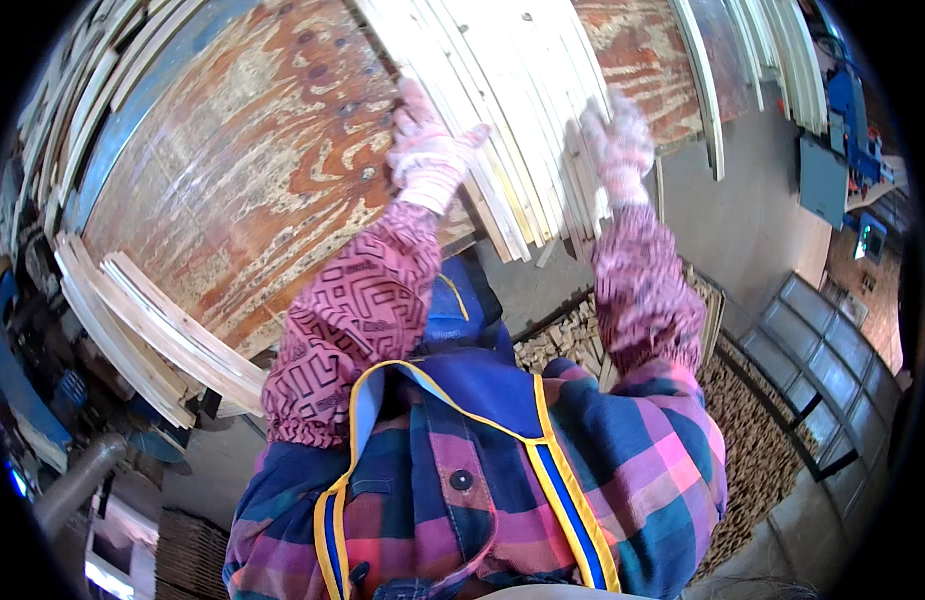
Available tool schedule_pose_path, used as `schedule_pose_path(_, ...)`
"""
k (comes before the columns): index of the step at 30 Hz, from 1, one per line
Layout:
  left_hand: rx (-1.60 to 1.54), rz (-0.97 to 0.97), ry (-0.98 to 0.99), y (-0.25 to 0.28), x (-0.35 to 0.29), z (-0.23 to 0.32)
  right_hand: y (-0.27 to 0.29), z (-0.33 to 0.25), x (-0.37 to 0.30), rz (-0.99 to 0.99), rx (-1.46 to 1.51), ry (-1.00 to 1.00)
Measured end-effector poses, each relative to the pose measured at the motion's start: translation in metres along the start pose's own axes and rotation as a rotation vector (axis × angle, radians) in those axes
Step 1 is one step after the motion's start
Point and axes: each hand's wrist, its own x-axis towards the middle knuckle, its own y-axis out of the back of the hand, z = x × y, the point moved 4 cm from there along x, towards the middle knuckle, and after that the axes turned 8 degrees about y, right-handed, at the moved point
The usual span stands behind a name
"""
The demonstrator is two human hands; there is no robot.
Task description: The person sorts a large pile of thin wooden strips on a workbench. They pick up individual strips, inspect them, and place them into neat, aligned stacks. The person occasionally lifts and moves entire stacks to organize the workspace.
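Long pale wooden strips [512, 90] lie side by side across a worn plywood tabletop [252, 150], their near ends jutting past its edge. My left hand [427, 145], in a whitish-pink work glove, rests at the left side of the strips with its fingers spread and the thumb over the outer ones. My right hand [619, 140], gloved the same way, is at their right side, fingers apart and slightly blurred. Neither hand is wrapped round a strip. Pink patterned sleeve covers reach up both forearms.
More strips [162, 330] stick out at the table's near left corner, and others are stacked along the far left [92, 100]. A single strip [704, 90] overhangs at right. Below the table lie piles of cut wood pieces [567, 340]. A metal-framed rack [822, 350] stands at right.
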Motion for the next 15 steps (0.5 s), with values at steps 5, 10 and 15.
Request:
schedule_pose_path(5,0.085,-0.026,0.025,0.025,0.015,0.002,0.008,-0.053,-0.183,-0.973,0.726,-0.904)
schedule_pose_path(10,-0.017,0.077,-0.066,0.014,0.019,-0.01,-0.063,-0.071,-0.219,-0.703,0.803,-0.476)
schedule_pose_path(15,-0.173,0.031,-0.047,0.007,0.027,-0.033,-0.057,-0.11,-0.211,-0.305,1.194,-1.17)
